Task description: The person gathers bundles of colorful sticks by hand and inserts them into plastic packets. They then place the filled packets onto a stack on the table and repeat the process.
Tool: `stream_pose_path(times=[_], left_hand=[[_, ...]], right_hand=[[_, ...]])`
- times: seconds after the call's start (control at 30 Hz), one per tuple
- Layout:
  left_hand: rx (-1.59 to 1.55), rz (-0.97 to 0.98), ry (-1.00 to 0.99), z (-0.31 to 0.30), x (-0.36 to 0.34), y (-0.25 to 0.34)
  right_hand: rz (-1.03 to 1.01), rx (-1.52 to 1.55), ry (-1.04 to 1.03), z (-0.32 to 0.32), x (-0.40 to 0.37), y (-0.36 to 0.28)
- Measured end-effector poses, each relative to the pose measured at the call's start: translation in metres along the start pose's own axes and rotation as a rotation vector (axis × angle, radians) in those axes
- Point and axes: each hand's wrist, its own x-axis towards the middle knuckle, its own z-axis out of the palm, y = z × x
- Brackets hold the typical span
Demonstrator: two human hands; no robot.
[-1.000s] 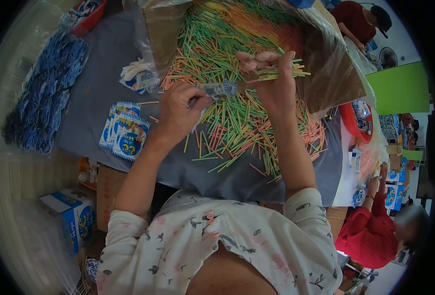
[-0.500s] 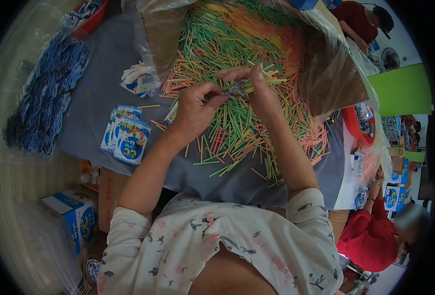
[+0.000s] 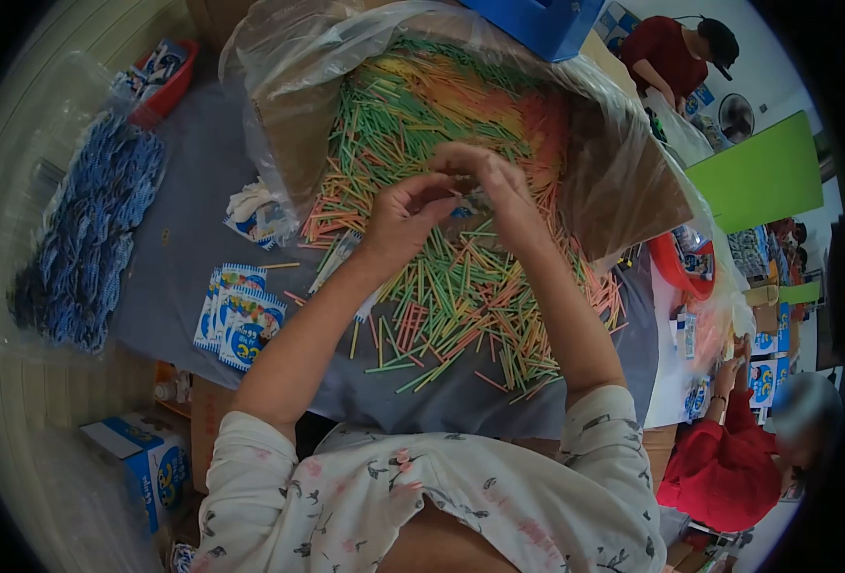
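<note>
My left hand (image 3: pixel 403 222) is closed, thumb and fingers pinching the edge of a small blue-and-white packet (image 3: pixel 462 210). My right hand (image 3: pixel 501 191) is curled close against the packet's other side; what lies inside its fingers is hidden. Both hands are above a heap of thin coloured sticks (image 3: pixel 442 296), green, yellow, orange and pink, spilling from a plastic-lined cardboard box (image 3: pixel 623 181). Beside my left forearm lies a clear-and-white wrapper (image 3: pixel 339 260), partly covered. Several printed packets (image 3: pixel 246 329) overlap on the grey cloth to the left.
Crumpled wrappers (image 3: pixel 255 212) lie left of the box. Further left are a clear tub of blue packet strips (image 3: pixel 98 229) and a red basket (image 3: pixel 167 91). Another red basket (image 3: pixel 680 267) stands right. Two people, one in a red sleeve (image 3: pixel 718 468), work at the right.
The view has shifted slightly. My right hand's fingers, spread with sticks beside them before, have curled inward over the packet. My left hand keeps its pinch.
</note>
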Motion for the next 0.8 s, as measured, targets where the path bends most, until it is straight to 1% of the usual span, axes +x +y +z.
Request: stream_pose_path(times=[0.03,0.07,0.1,0.13,0.17,0.2,0.23,0.27,0.3,0.33,0.37,0.43,0.47,0.53,0.57,0.63,0.67,0.73,0.77,0.8], left_hand=[[0.025,0.042,-0.044,0.004,0.002,0.0],[0.018,0.031,-0.061,0.007,0.0,-0.001],[0.194,0.118,-0.087,0.01,-0.008,0.004],[0.37,0.21,-0.109,0.012,-0.015,0.008],[0.446,0.242,-0.093,0.014,-0.021,0.011],[0.442,0.238,-0.098,0.012,-0.025,0.009],[0.547,0.251,-0.079,0.007,-0.03,0.007],[0.657,0.263,-0.057,0.001,-0.036,0.008],[0.66,0.259,-0.055,-0.005,-0.044,0.014],[0.709,0.25,0.013,-0.011,-0.055,0.027],[0.758,0.237,0.083,-0.017,-0.069,0.04],[0.685,0.238,0.195,-0.035,-0.116,0.067],[0.69,0.226,0.198,-0.051,-0.14,0.073],[0.713,-0.121,0.316,-0.074,-0.181,0.083],[0.713,-0.138,0.333,-0.076,-0.188,0.078],[1.682,-0.034,0.262,-0.082,-0.19,0.068],[1.687,-0.036,0.266,-0.079,-0.187,0.069],[1.8,0.133,0.423,-0.06,-0.18,0.07],[1.802,0.121,0.429,-0.054,-0.171,0.07],[1.752,0.257,0.411,-0.049,-0.16,0.07]], right_hand=[[0.093,0.026,-0.031,0.007,-0.003,0.002],[0.188,0.053,-0.059,0.013,-0.006,0.005],[0.091,0.029,0.017,0.02,-0.007,0.011],[0.099,0.025,0.031,0.026,-0.007,0.017],[0.083,0.061,0.141,0.032,-0.006,0.021],[0.065,0.098,0.247,0.035,-0.006,0.024],[0.068,0.099,0.249,0.038,-0.009,0.023],[0.136,0.118,0.159,0.043,-0.012,0.019],[0.203,0.14,0.067,0.047,-0.014,0.016],[0.207,0.145,0.063,0.041,-0.014,0.01],[0.237,0.031,0.017,0.024,-0.014,0.003],[0.165,-0.375,0.013,-0.025,-0.012,0.007],[0.056,-0.667,0.059,-0.058,-0.007,0.016],[-0.187,-1.899,-0.084,-0.105,-0.012,0.039],[-0.192,-1.884,-0.106,-0.124,-0.013,0.057],[-0.099,-1.909,-0.252,-0.147,-0.011,0.089],[-0.105,-1.904,-0.25,-0.147,-0.003,0.096],[-0.025,-2.061,-0.286,-0.144,-0.001,0.102],[-0.032,-2.055,-0.296,-0.143,-0.003,0.103],[-0.005,-2.064,-0.29,-0.142,-0.003,0.103]])
